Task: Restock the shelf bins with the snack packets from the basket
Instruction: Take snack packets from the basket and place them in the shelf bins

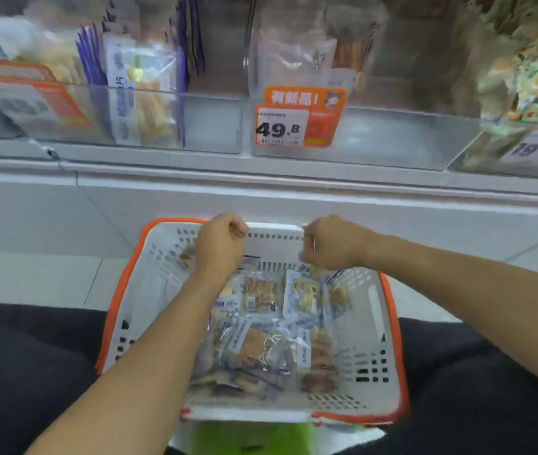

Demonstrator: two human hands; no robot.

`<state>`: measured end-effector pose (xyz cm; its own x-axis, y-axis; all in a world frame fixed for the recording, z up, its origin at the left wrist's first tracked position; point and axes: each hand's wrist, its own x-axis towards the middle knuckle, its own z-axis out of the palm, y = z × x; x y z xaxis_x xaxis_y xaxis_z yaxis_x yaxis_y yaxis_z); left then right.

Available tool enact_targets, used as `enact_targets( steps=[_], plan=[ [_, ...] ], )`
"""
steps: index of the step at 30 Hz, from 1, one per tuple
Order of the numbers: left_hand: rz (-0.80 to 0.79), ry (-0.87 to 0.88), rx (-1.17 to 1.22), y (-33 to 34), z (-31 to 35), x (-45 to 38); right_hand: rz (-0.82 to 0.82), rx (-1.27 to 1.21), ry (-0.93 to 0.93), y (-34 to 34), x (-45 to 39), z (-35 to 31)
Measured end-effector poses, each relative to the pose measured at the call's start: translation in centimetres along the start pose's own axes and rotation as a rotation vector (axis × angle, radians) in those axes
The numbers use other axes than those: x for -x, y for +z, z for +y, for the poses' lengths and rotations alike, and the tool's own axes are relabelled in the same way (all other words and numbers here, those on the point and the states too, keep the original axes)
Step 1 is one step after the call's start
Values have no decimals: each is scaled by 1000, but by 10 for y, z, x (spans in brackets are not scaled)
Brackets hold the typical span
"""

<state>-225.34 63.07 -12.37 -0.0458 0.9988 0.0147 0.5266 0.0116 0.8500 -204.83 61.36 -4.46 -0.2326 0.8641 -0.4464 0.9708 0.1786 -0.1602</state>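
A white basket with an orange rim (pixel 389 326) sits on the floor between my knees, holding several clear snack packets (pixel 261 349) of brown and yellow pieces. My left hand (pixel 220 246) hovers over the basket's far left part with fingers curled; a snack packet (pixel 186 255) shows at both sides of the hand. My right hand (pixel 331 244) is over the far right part, fingers curled down onto a clear packet (pixel 315 270); motion blur hides the grip. Above, a clear shelf bin (pixel 392 139) with a 49.8 price tag (pixel 297 121) stands nearly bare at its front.
A left bin (pixel 208 123) holds upright packets (pixel 143 96) of yellow snacks and purple-edged packs. Green and orange bags (pixel 536 77) fill the right bin. A white shelf ledge (pixel 261 188) runs below the bins. Something green (pixel 251 438) lies under the basket's near edge.
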Motion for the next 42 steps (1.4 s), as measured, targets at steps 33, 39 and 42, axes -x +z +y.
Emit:
enact_targets(
  steps=[33,39,42],
  plan=[
    [-712,-663,-203,34,-122,62,-56,-1321,505,212,-78,-58],
    [-296,-717,-9,10,-97,40,127,-1519,351,198,-65,-66],
    [-398,-913,599,-17,-74,23,225,-1505,202,169,-71,-60]
  ],
)
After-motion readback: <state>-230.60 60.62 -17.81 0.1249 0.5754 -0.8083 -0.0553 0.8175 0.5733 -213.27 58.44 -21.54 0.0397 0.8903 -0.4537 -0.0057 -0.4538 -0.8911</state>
